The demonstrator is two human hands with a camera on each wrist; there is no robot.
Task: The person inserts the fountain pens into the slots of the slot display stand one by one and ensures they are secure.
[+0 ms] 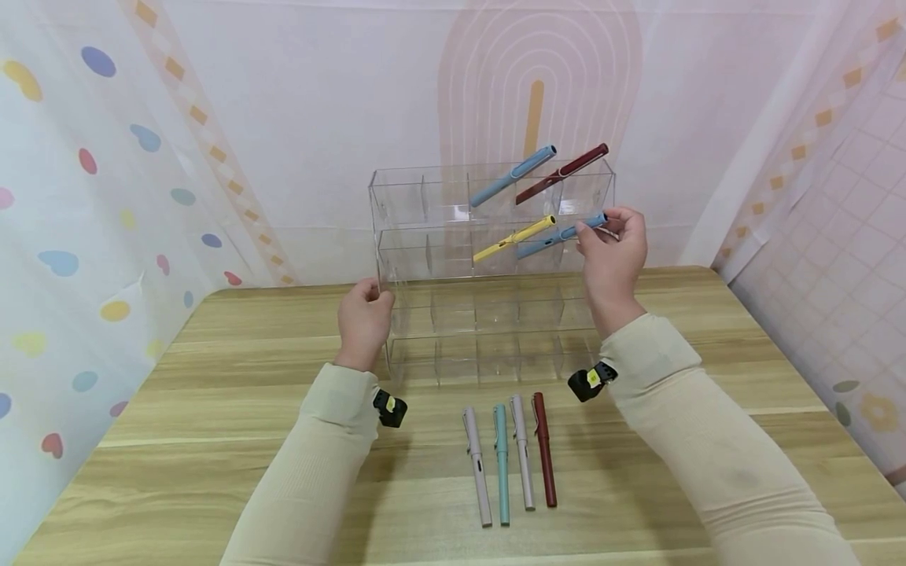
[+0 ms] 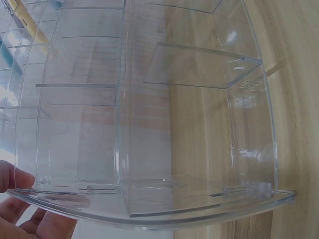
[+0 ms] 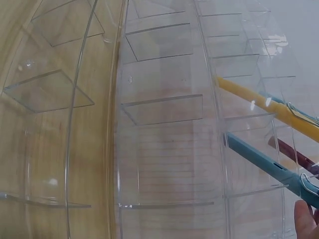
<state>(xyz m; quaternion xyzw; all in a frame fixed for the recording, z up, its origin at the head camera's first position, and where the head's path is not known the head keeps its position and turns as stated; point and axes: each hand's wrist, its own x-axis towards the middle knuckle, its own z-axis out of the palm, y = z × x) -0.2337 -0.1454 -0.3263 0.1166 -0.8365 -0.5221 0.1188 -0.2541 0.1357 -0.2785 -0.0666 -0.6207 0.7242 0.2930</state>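
Observation:
A clear acrylic rack with several tiers of divided compartments stands upright on the table. My left hand grips its left side edge; in the left wrist view the thumb lies on one side of the panel and the fingers on the other. My right hand pinches the cap end of a blue pen, whose lower end sits in a second-tier compartment. Beside it leans a yellow pen. Above, in the top tier, another blue pen and a dark red pen lean to the right.
In front of the rack, side by side on the wooden table, lie two pale lilac pens, a teal pen and a red pen. Patterned curtains hang behind the table and along both sides.

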